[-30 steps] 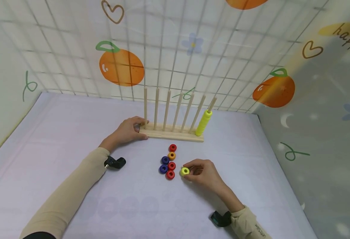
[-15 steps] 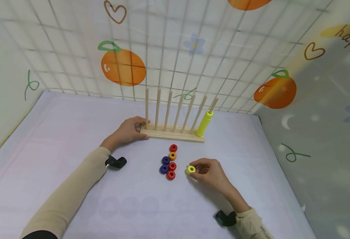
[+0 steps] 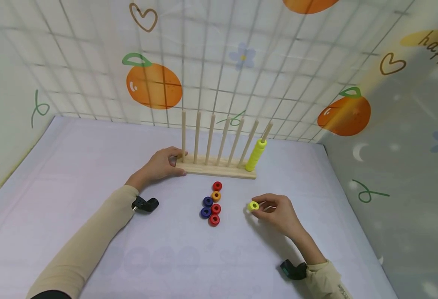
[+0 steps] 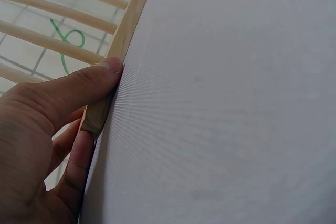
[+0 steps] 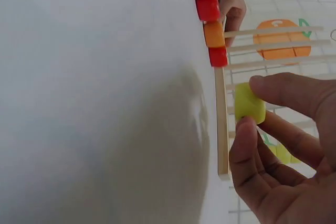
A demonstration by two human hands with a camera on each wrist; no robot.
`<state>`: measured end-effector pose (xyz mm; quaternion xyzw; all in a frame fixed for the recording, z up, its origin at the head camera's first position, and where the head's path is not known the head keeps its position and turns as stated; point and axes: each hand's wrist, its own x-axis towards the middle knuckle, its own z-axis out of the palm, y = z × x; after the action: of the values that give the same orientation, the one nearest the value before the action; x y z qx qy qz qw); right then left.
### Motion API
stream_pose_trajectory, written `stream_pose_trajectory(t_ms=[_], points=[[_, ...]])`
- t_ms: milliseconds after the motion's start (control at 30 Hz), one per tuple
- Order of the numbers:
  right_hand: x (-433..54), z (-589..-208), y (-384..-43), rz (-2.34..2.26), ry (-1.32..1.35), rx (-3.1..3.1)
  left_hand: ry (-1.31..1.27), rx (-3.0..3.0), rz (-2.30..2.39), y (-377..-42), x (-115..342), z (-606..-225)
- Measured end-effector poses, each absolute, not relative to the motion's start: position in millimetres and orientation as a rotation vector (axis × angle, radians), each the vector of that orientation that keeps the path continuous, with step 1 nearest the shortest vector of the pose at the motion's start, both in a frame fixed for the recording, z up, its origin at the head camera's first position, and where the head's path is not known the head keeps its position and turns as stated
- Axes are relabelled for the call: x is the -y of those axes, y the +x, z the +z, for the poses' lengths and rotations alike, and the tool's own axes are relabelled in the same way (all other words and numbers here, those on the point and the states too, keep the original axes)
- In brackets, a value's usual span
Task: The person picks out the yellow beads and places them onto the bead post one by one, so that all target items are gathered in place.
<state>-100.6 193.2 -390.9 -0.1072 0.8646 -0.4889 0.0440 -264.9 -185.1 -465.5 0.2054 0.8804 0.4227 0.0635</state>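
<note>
A wooden peg rack [image 3: 215, 169] with a row of upright dowels stands toward the back of the table. Yellow beads [image 3: 256, 155] are stacked on its rightmost dowel, whose tip sticks out above them. My left hand [image 3: 160, 165] grips the rack's left end, thumb along the front edge in the left wrist view. Between thumb and fingertips my right hand [image 3: 280, 212] pinches a yellow bead [image 5: 249, 103], held above the table to the right of the loose beads. The other dowels carry no beads.
In front of the rack lie loose beads: several red ones [image 3: 214, 220], an orange one [image 3: 216, 196] and two dark blue ones [image 3: 205, 212]. A patterned curtain [image 3: 211, 62] over a wire grid rises behind the table [image 3: 159, 253].
My right hand has carried the yellow bead to the right and slightly toward the rack, away from the loose beads. The left hand has stayed on the rack.
</note>
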Motion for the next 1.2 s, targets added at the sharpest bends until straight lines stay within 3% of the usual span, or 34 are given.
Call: stream_pose_trajectory(t_ms=[600,867,1200], points=[[-208,-388,-104,-1.467,-0.29,-2.687,0.607,-2.656,1.295,-264,187,-471],[-235,-411,-124,-1.455,-0.291,-2.776,0.632,-2.672,1.273,-264,185,-464],[-242,-397,-134,-1.427,-0.335,-2.846,0.632,-2.69,1.243,-264,186,-463]])
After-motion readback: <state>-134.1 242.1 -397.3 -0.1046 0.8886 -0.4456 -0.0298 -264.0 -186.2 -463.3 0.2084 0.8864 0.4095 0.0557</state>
